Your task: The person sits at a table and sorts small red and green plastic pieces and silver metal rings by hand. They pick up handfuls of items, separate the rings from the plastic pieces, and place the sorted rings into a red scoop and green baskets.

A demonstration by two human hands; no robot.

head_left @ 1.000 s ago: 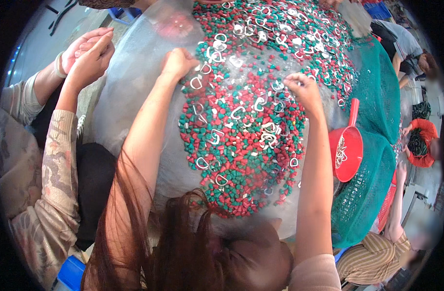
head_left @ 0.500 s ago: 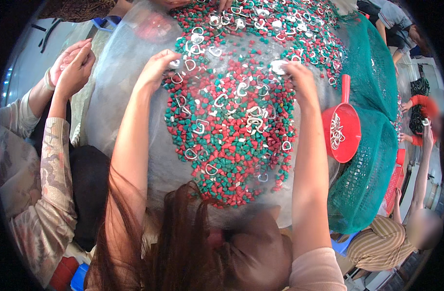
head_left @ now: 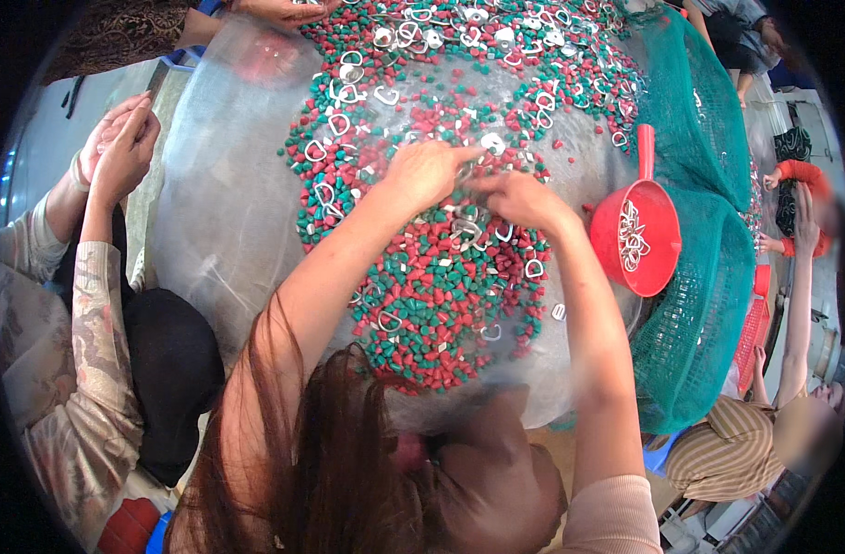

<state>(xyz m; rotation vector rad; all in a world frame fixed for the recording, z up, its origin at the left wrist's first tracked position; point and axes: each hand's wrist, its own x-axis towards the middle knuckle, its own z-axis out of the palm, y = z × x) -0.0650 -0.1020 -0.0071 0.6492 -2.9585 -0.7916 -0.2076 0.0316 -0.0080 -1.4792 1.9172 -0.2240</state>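
Red and green cone-shaped pieces (head_left: pixel 441 314) lie in a wide pile, with silvery metal rings (head_left: pixel 388 320), many D-shaped, scattered among them. Over the middle of this pile my left hand (head_left: pixel 429 174) reaches rightward, index finger stretched out and apparently nothing held. Close to its fingertip is a shiny flat metal piece (head_left: pixel 493 143). Facing it from the right, my right hand (head_left: pixel 522 197) points leftward with its index finger extended and thumb apart. The fingertips of both hands are near each other, just above the cones. What lies under my palms is hidden.
A red ladle-like scoop (head_left: pixel 658 240) holding metal rings rests at the right, beside green mesh netting (head_left: pixel 690 342). Translucent sheeting (head_left: pixel 205 175) borders the pile. A person with clasped hands (head_left: pixel 118 148) sits at left; another person's hand (head_left: pixel 284 9) shows at the far edge.
Both hands have come together from the pile's left and right sides to its middle. A small metal piece now lies on the sheeting right of the pile. The view has shifted slightly.
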